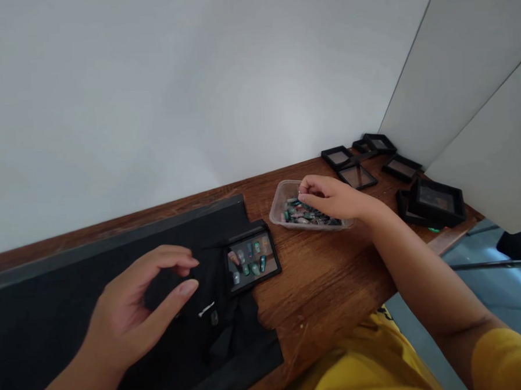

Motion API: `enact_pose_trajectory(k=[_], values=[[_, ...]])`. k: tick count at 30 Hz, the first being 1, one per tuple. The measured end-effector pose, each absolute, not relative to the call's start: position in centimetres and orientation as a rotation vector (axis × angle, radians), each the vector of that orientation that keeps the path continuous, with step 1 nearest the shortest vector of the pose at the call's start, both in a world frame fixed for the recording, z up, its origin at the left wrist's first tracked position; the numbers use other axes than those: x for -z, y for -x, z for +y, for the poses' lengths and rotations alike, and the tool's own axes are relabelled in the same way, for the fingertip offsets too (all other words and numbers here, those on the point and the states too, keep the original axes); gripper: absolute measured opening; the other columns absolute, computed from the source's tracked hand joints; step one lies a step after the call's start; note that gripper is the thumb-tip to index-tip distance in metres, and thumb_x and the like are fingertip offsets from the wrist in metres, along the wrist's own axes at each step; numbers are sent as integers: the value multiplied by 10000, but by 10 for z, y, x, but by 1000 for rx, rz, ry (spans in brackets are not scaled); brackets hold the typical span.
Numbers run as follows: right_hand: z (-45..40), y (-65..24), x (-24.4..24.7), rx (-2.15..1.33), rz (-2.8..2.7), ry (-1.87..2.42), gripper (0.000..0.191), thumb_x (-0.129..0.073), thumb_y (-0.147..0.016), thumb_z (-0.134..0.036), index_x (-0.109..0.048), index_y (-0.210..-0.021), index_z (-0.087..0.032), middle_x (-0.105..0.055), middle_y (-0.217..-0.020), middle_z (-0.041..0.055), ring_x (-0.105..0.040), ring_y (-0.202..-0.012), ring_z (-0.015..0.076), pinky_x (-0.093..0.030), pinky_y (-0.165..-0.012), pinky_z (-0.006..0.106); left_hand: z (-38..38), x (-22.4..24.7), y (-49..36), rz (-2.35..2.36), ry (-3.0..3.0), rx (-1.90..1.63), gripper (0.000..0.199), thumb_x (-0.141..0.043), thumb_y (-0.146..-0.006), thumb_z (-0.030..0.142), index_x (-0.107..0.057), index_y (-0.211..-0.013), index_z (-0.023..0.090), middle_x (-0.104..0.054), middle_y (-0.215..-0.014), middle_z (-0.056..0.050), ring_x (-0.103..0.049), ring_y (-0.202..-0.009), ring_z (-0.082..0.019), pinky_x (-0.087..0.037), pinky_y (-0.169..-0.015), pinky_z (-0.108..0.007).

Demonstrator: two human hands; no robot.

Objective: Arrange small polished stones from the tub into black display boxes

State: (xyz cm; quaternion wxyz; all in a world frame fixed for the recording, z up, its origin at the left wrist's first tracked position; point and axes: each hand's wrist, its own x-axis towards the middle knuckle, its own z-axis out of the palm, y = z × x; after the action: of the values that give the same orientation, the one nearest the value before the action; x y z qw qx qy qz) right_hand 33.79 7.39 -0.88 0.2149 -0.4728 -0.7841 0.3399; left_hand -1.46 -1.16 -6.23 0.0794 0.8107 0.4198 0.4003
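My left hand [135, 300] hovers over a black cloth [74, 298], its thumb and fingers apart with nothing between them. Just right of it, a black-framed clear case [275, 270] holds several press-on nails [255, 269] in green, silver and pink tones. A thin silvery strip [206, 309] and a small dark greenish nail [214, 318] lie on the cloth below the case. My right hand [330, 197] is over a clear plastic tub [279, 203] full of loose nails [303, 216]. Its fingers are pinched together; whatever they hold is too small to make out.
Several black-framed cases, including a flat one [357, 176] and a stacked one [439, 200], lie at the right end of the wooden table [317, 273]. A white wall [150, 96] rises along the back edge. The table's front edge is close to my yellow clothing [361, 370].
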Motion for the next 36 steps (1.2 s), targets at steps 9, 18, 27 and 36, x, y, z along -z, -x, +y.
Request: enact_pose_trajectory(k=[9, 18, 27, 36], values=[[71, -332, 5, -1406, -1962, 1058, 129, -449, -960, -219, -413, -838, -234, -404, -659, -63, -356, -603, 102, -308, -573, 245, -13, 55, 8, 1201, -2490, -1144, 60, -599, -949, 202, -638, -985, 231, -676, -919, -10, -679, -786, -147, -561, -698, -237], [73, -332, 14, -1634, -1762, 684, 158, -507, -954, -247, -456, -807, -218, -408, -605, -83, -290, -534, 76, -225, -508, 243, -11, 52, 12, 1185, -2585, -1087, 72, -591, -960, 176, -625, -1003, 222, -686, -931, -7, -701, -794, -142, -584, -698, -223], [37, -305, 9, -1693, -1726, 470, 204, -683, -920, -263, -529, -809, -189, -449, -684, -86, -360, -612, 67, -301, -589, 246, -23, 41, -20, 1048, -2762, -1467, 105, -682, -894, 74, -680, -916, 177, -701, -818, -1, -682, -690, -120, -582, -619, -216], [0, -271, 36, -2111, -1717, 355, 306, -778, -887, -379, -552, -886, -172, -542, -726, -69, -439, -623, 58, -359, -607, 235, -35, 57, -52, 1030, -2697, -1716, 188, -695, -974, 399, -657, -1004, 217, -705, -865, -61, -684, -792, -208, -640, -689, -389]])
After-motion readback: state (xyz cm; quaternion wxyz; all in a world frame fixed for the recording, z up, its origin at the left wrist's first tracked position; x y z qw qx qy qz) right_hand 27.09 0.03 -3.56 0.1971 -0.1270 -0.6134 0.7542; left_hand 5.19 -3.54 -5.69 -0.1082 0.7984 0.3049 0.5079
